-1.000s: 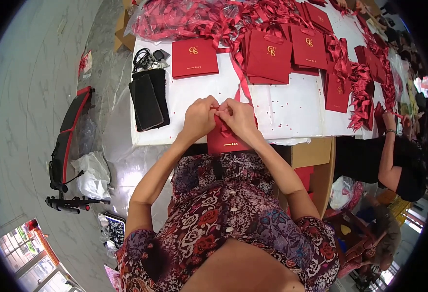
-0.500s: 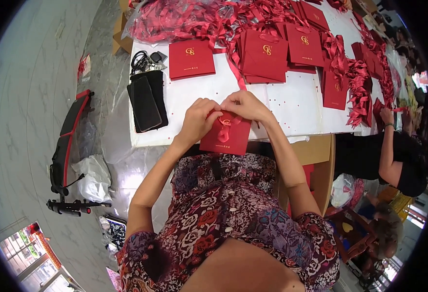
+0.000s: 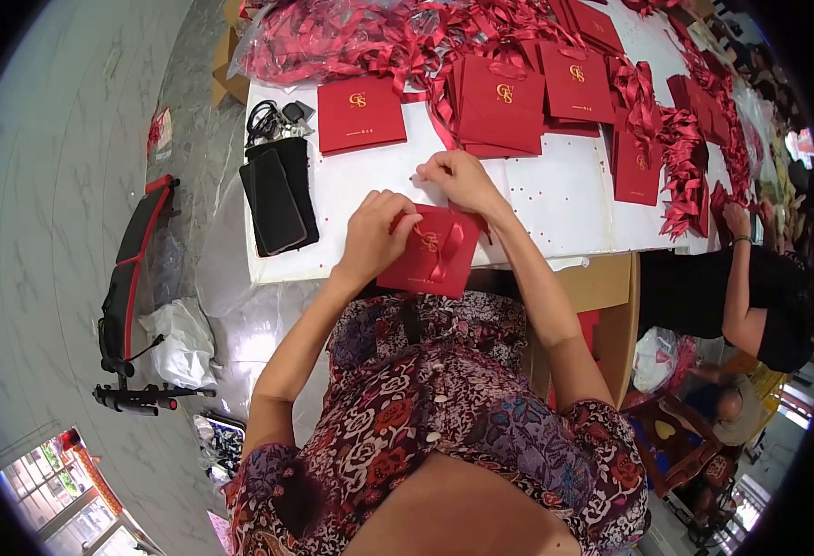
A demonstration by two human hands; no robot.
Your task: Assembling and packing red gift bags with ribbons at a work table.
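Pinching at the upper left edge of a red bag [image 3: 411,264], the left hand [image 3: 379,229] has thumb and fingers closed on it, by the look from here. Red bag = landmark for everything below. It lies face up at the front of the counter [image 3: 536,222], lower part sticking out past the edge toward the wearer, slightly turned; roughly square, so no clear long axis. Ribbon loop [image 3: 455,243] lies across its face, right of centre.

Left hand is nearer, touching; bag sits to its right and a bit below. Right hand [image 3: 462,183] is just beyond the bag's top edge, over the counter, so the bag lies back toward the wearer from it. Right fingers half curled, thumb and forefinger close together; can't tell if anything small is between them, no grip on the bag seen.

Around the bag: black phone [image 3: 277,204] on a dark cloth [image 3: 307,176] off to its left; small red stack [image 3: 360,116] beyond and left; larger red stack [image 3: 499,107] beyond and right; ribbon heap [image 3: 351,42] farthest beyond. Cardboard box [image 3: 601,278] right of it, below counter level. Co-worker's hand [image 3: 737,221] well off to its right, among red ribbons [image 3: 685,176]
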